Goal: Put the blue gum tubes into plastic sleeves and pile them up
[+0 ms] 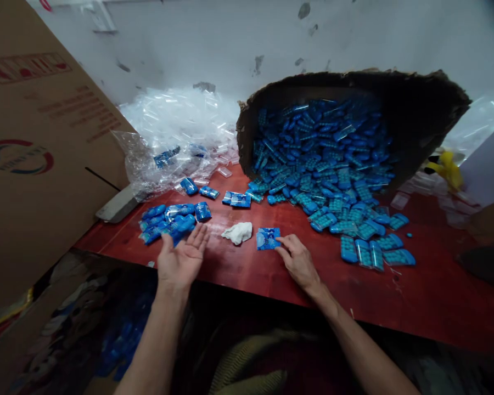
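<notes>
My left hand (184, 255) lies palm up and open at the near edge of the red table (247, 274), fingertips close to a small heap of bagged blue items (170, 220). My right hand (297, 260) rests palm down, its fingertips touching a flat blue packet (267, 238) on the table. A crumpled white wad (237, 232) sits between the two hands. A tipped cardboard box (415, 109) at the back spills a big pile of blue pieces (325, 164) toward me.
A large cardboard carton (37, 153) stands at the left. A heap of clear plastic bags (181, 131) lies against the white wall. A yellow object (448, 164) sits at the right. More blue packets (121, 334) lie below the table edge.
</notes>
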Motion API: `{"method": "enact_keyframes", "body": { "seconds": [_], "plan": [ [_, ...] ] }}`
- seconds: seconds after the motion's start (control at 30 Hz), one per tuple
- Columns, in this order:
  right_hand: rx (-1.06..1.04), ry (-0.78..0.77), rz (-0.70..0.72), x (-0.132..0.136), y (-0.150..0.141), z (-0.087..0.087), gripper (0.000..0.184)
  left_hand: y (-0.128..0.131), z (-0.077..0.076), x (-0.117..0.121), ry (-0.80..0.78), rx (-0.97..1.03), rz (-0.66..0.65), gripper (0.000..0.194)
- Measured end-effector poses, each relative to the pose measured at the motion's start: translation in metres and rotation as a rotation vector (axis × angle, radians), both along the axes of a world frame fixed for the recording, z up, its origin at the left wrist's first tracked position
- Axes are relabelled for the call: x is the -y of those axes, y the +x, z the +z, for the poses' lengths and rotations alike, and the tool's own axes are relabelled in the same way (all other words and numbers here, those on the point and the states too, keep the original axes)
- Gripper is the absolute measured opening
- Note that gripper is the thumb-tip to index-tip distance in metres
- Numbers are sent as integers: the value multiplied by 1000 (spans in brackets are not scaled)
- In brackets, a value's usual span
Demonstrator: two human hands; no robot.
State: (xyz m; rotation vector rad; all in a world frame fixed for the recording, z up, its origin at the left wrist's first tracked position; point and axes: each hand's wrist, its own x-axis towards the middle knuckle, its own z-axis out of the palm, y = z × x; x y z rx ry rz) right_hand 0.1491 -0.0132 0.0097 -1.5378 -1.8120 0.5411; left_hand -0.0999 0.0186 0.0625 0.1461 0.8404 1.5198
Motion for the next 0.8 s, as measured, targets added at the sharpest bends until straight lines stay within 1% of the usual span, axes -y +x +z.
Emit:
{"method": "enact_keyframes", "body": {
  "seconds": [0.03,0.07,0.1,0.17,0.23,0.3,0.33,0.37,0.43,0.53,0.67,0.73,0.77,0.8],
  "plan": [
    [87,6,-35,-8,0,-2,25,-5,-1,-3,-16,-16,22,51],
    [177,2,-64,-16,-1,-4,23,-6,-4,-4,-46,-42,23,46],
    [263,-9,-85,-22,-2,-6,21,-2,-9,-1,-85,-71,-4,37],
    [400,-30,-109,-30,-6,-11,14,16,-22,11,-163,-118,-119,20],
    [478,-27,-119,-33,-10,-17,14,42,-35,28,-228,-119,-304,11],
    [520,-3,-136,-33,-12,-20,17,67,-43,41,-262,-135,-453,11],
    [534,11,-147,-32,-13,-21,18,77,-44,46,-270,-150,-497,13],
    [546,22,-155,-31,-13,-21,19,86,-44,49,-272,-162,-525,15],
    [546,41,-158,-29,-13,-18,19,96,-43,49,-261,-184,-536,18],
    [444,88,-131,-19,-12,-7,21,104,-40,42,-212,-218,-506,24],
    [207,141,-5,1,-14,9,25,113,-44,35,-154,-293,-478,33],
    [30,137,34,8,-14,10,21,118,-47,36,-153,-342,-432,33],
    [-88,111,20,9,-14,8,17,120,-49,37,-152,-361,-408,33],
    [-221,57,-2,9,-14,6,18,122,-50,38,-141,-369,-390,32]
  ]
}}
